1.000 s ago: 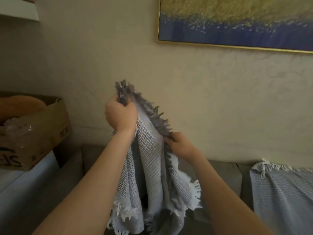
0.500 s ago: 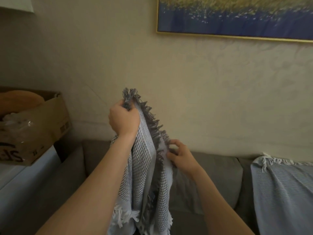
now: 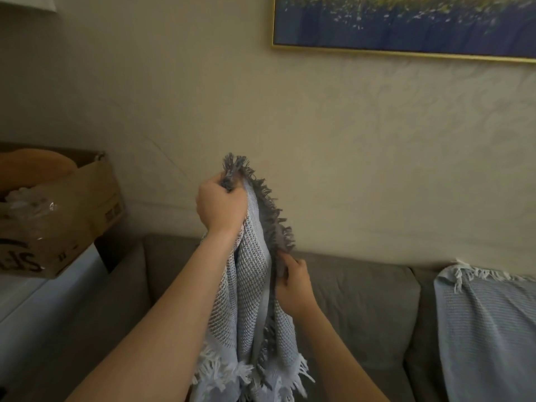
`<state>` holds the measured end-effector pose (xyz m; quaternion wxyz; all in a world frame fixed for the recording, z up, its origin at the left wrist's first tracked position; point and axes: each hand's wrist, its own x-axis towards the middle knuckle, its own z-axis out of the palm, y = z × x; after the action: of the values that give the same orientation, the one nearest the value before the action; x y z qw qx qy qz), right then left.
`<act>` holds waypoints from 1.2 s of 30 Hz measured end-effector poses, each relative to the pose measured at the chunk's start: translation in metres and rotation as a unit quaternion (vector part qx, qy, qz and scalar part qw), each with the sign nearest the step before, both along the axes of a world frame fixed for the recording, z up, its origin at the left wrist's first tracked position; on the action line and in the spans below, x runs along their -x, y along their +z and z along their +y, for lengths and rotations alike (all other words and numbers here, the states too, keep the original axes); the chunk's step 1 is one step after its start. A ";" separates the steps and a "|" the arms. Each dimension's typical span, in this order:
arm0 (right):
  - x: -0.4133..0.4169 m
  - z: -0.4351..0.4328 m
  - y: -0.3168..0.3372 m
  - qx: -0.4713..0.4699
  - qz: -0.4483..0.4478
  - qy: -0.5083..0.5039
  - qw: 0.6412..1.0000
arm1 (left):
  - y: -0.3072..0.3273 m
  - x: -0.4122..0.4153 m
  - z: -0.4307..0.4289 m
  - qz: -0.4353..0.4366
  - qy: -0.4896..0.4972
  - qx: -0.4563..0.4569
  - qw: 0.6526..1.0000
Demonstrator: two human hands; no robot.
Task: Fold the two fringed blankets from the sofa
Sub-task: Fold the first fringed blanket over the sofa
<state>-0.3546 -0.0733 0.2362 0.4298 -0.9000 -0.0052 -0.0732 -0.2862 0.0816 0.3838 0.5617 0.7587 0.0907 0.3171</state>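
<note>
Left of the sofa [image 3: 362, 300], a cardboard box [image 3: 72, 216] sits on a pale surface, with something orange and some crinkled clear plastic inside it. Moving toward the sofa's left end, your left hand [image 3: 219, 206] is up high in front of the wall, fingers clenched tight around the top corner of the waffle-weave blanket [image 3: 251, 285], dark grey fringe poking out above your fist. That blanket hangs bunched in front of the sofa's left cushion, grey fringe running down its right edge and white fringe dangling at the bottom. Just right of it and lower, level with the top of the sofa back, your right hand [image 3: 294, 285] is pinching the fringed edge, fingertips closed on the cloth. Over on the sofa's right side, the second blanket [image 3: 487, 329], pale blue, lies draped over the backrest, white fringe along its top. Above the sofa, a gold-framed painting [image 3: 406, 21] hangs on the wall.
</note>
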 end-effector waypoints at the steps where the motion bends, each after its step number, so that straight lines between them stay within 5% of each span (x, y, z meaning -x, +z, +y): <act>1: -0.003 0.001 0.001 -0.005 0.026 0.008 1.000 | 0.000 -0.001 -0.001 -0.004 -0.008 0.002 1.000; 7: -0.022 0.006 0.003 -0.028 0.122 0.013 0.992 | -0.002 -0.010 -0.003 -0.029 -0.059 0.025 0.998; 12: -0.031 0.002 -0.008 -0.059 0.021 0.043 0.997 | -0.001 -0.016 0.000 -0.016 -0.060 0.028 0.998; 21: -0.024 -0.017 -0.028 -0.010 0.117 0.115 0.986 | -0.006 -0.028 0.003 -0.002 -0.008 -0.003 1.000; 26: -0.030 -0.022 -0.036 -0.025 0.023 -0.015 0.999 | -0.013 -0.033 0.004 0.007 0.030 -0.019 0.999; 30: -0.027 -0.030 -0.031 -0.176 -0.067 -0.139 0.972 | -0.012 -0.037 0.003 0.009 0.044 -0.013 0.999; 36: -0.019 -0.038 -0.026 -0.143 0.082 0.120 0.979 | -0.008 -0.043 -0.005 0.016 0.057 -0.008 0.998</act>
<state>-0.3357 -0.1109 0.2101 0.5586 -0.8250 -0.0669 0.0528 -0.2436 0.0764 0.3758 0.5354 0.7617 0.1403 0.3367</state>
